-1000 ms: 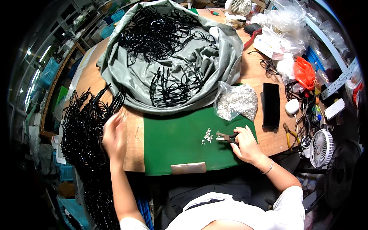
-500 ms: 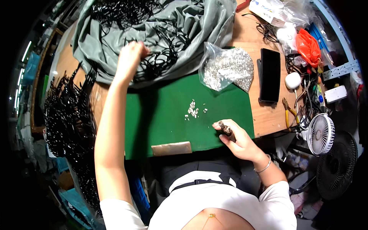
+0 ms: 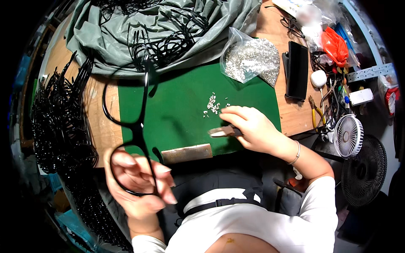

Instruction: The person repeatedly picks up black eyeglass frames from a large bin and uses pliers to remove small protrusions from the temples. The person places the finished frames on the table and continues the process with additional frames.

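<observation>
Above a wooden tabletop, a person's left hand has its grip wrapped around one rim of a black glasses frame, raised clear of the green mat, perhaps to bring it nearer the eyes, while the right hand clasps pliers near small pale pieces, likely scattered there for easy reach. More black frames lie on grey sheeting, which may spare them scratches. From here, any printing on a white package at far right is unreadable.
</observation>
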